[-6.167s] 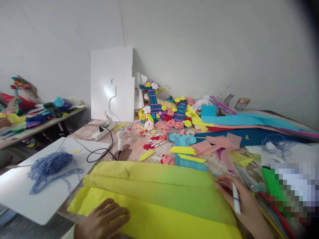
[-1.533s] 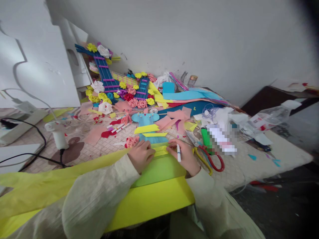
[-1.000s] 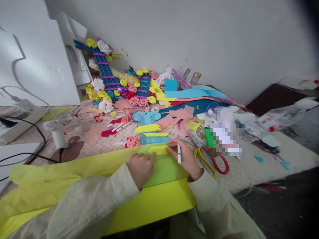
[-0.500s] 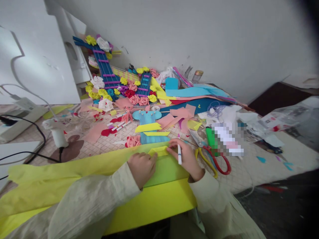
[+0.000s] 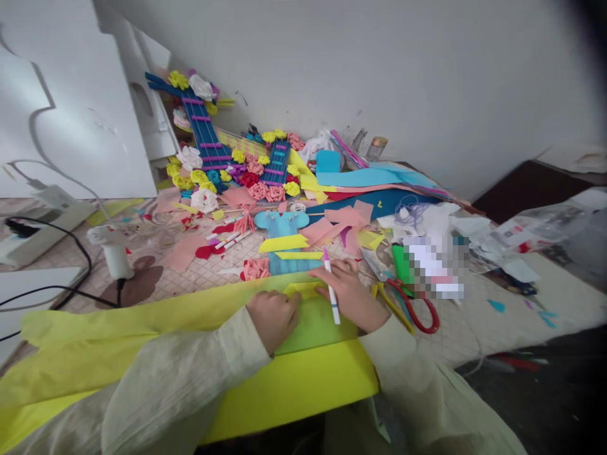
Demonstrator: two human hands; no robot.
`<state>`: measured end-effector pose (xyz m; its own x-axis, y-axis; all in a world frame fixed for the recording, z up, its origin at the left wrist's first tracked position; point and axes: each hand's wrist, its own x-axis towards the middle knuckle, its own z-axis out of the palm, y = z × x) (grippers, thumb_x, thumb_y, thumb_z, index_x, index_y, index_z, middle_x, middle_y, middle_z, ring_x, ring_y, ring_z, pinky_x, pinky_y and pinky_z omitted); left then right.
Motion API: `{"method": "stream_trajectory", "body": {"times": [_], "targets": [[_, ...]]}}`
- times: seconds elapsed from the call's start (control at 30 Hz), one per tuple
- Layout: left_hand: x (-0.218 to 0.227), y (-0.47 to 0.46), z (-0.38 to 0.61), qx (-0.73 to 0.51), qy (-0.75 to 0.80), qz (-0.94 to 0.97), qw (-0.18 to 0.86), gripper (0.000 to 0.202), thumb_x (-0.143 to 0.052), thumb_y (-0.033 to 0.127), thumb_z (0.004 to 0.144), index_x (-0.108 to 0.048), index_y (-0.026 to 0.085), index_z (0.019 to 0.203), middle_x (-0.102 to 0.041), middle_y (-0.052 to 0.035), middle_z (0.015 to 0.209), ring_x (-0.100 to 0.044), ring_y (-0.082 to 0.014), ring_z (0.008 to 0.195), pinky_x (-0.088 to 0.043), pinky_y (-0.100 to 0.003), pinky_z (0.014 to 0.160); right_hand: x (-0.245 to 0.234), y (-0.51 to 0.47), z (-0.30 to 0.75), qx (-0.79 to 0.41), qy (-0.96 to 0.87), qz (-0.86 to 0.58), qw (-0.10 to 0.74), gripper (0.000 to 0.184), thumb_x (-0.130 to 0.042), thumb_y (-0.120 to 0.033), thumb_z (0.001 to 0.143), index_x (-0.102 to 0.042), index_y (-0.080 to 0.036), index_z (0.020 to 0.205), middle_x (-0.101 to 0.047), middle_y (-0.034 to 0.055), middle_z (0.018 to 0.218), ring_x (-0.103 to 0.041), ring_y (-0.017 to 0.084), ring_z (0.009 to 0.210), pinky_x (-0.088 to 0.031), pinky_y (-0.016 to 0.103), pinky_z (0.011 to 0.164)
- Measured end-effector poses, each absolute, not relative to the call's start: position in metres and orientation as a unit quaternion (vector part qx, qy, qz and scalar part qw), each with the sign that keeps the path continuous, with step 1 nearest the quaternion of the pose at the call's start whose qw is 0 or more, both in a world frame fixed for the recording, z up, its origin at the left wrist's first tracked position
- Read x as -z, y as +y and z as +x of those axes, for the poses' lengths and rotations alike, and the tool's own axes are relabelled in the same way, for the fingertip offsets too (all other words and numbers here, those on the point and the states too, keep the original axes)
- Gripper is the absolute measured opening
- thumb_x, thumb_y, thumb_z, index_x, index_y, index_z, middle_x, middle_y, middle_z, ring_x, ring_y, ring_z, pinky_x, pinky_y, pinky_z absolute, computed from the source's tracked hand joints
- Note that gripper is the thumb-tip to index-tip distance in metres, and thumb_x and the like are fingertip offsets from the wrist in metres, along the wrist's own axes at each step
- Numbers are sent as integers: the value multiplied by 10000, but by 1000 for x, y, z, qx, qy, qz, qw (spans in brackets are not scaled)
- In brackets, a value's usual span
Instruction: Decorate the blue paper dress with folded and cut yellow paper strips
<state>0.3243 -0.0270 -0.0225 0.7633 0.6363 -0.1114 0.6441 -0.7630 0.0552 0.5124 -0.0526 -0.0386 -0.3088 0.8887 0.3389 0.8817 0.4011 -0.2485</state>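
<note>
My left hand [image 5: 274, 319] is closed with its fingers curled, holding a folded yellow paper strip [image 5: 303, 289] down on a yellow-green sheet [image 5: 313, 325]. In my right hand [image 5: 353, 294] a white marker [image 5: 334, 303] with a pink end is held between the fingers, tilted across the hand. That hand's fingertips reach the right end of the strip. Beyond both hands lies a light-blue guitar-like piece [image 5: 283, 221] with two yellow strips [image 5: 284, 242] across it. Red-and-yellow-handled scissors [image 5: 429, 316] lie just right of my right hand.
Paper flowers and dark-blue guitar-neck shapes [image 5: 203, 136] stand against the wall. At left are a white glue gun [image 5: 114, 256], its cable and a power strip [image 5: 47, 218]. Pink paper scraps [image 5: 348, 215], blue paper strips [image 5: 374, 175] and plastic wrapping [image 5: 531, 227] cover the table.
My right hand has turned flatter and moved slightly right along the strip's end, and the marker tilts with its pink end now showing. My left hand stays on the strip.
</note>
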Motion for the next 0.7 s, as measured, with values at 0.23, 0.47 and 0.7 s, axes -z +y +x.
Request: {"method": "stream_trajectory", "body": {"times": [0.23,0.47,0.7], "targets": [[22,-27,324,43,343,937,45,343,-344,251,839,-538,201,1116,-681,-64,778,-631,-241,744,-465,-351,607,35,-44,513,11,-840,-509,188,320,-493,-110,823,-508,-222,1123,-618,69,936,-482,227,953,-300,388,808],[24,-24,324,38,341,938,50,348,-346,249,833,-530,190,1122,-680,-79,778,-635,-254,745,-472,-366,610,40,-44,516,18,-841,-499,210,287,-478,-137,841,-518,-229,1110,-627,52,927,-494,218,928,-320,385,808],[24,-25,323,32,338,939,50,333,-348,239,829,-540,178,1094,-677,-83,759,-636,-259,718,-470,-365,590,43,-40,517,33,-842,-493,215,238,-467,-185,854,-543,-212,1078,-635,59,883,-505,215,892,-345,380,797]]}}
